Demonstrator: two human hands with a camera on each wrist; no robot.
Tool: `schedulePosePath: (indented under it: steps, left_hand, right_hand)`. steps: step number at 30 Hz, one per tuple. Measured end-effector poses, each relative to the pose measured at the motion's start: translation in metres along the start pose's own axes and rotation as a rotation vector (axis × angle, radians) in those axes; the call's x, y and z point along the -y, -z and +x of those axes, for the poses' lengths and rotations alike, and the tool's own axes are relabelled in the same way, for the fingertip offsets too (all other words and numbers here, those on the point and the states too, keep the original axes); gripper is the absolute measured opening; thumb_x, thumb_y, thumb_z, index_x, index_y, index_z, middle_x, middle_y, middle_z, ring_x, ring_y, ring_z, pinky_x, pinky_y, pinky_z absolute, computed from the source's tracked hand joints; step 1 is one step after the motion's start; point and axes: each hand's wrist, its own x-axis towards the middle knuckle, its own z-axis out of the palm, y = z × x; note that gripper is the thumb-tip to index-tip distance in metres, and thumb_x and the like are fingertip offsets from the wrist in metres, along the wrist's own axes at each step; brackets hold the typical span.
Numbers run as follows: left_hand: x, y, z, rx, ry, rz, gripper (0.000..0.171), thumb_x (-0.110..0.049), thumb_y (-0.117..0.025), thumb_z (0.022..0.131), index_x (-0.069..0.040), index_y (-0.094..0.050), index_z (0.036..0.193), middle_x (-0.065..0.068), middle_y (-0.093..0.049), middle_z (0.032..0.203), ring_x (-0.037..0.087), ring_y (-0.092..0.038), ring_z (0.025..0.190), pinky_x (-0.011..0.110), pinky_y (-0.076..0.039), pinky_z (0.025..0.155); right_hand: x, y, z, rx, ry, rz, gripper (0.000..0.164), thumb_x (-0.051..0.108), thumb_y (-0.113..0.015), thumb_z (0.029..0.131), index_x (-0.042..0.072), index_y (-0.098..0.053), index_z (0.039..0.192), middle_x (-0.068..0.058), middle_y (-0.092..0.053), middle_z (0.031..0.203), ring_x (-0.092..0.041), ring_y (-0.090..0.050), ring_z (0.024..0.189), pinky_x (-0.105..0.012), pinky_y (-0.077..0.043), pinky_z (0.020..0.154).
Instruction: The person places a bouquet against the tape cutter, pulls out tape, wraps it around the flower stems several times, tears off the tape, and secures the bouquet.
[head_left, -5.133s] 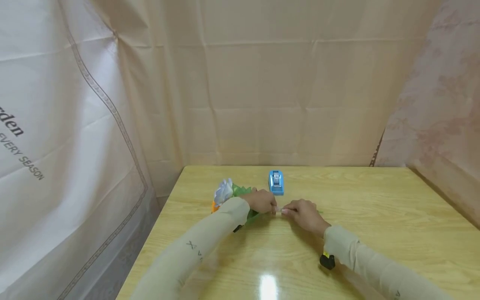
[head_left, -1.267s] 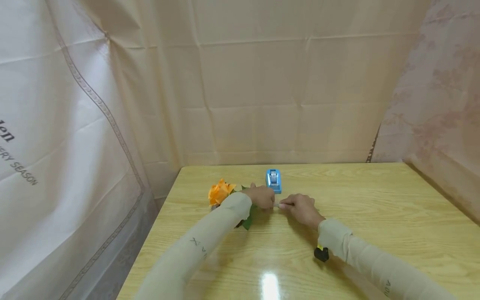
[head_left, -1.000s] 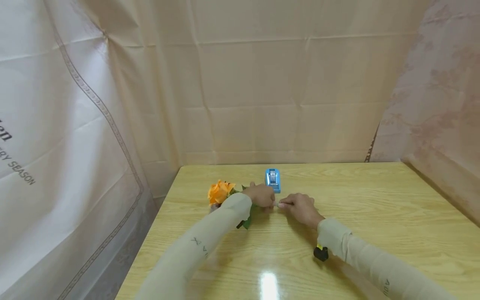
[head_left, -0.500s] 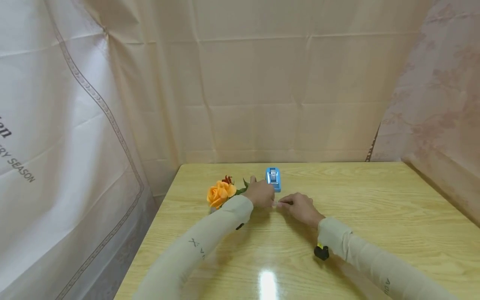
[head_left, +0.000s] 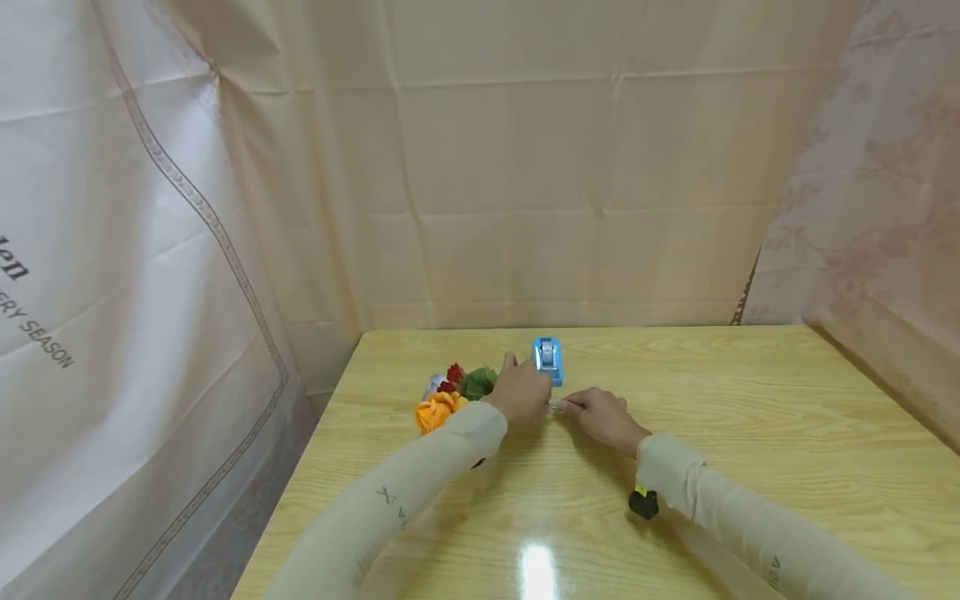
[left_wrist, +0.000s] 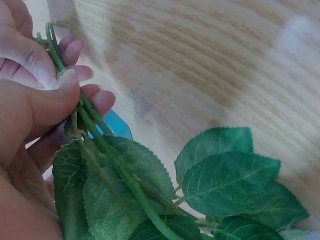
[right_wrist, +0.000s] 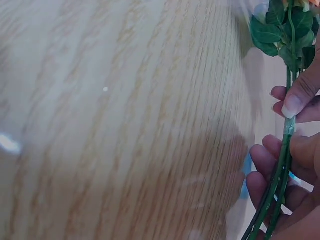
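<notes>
My left hand pinches a bunch of flowers by its green stems, just below the leaves. The heads point left in the head view: an orange rose, small red flowers and a pale lilac bloom. Clear tape wraps the stems between my two hands in the right wrist view. My right hand is just right of the left, its thumb and fingers pinching the stems at the tape's lower edge. Loose stem ends run past its fingers.
A blue tape dispenser stands on the wooden table, just behind my hands. Cloth curtains hang behind the table and at both sides. Light glares off the table front.
The bunch has turned in my hands: the orange rose has come down to the front, and red flowers and a pale bloom now show behind it. Both hands stay in nearly the same place.
</notes>
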Motion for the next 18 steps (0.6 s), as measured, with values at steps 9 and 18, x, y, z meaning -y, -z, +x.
schedulePosePath:
  steps: [9, 18]
  left_hand:
    - [-0.0049, -0.0027, -0.0016, -0.054, 0.044, -0.003, 0.015, -0.037, -0.080, 0.091, -0.024, -0.079, 0.083, -0.013, -0.071, 0.080, 0.012, -0.055, 0.087, 0.046, -0.034, 0.092]
    - [-0.0051, -0.0017, -0.0010, 0.014, 0.014, -0.091, 0.018, -0.035, -0.076, 0.095, -0.022, -0.077, 0.081, -0.012, -0.070, 0.078, 0.015, -0.053, 0.090, 0.045, -0.032, 0.092]
  right_hand:
    - [-0.0018, 0.0000, 0.0042, -0.016, 0.019, -0.037, 0.025, 0.027, -0.059, 0.105, 0.013, -0.080, 0.111, -0.008, -0.075, 0.118, -0.038, -0.064, 0.117, -0.060, -0.031, 0.089]
    - [-0.0046, 0.0013, 0.0021, -0.057, 0.037, -0.048, 0.022, 0.027, -0.066, 0.100, 0.012, -0.081, 0.109, -0.008, -0.076, 0.111, -0.039, -0.066, 0.113, -0.071, -0.030, 0.095]
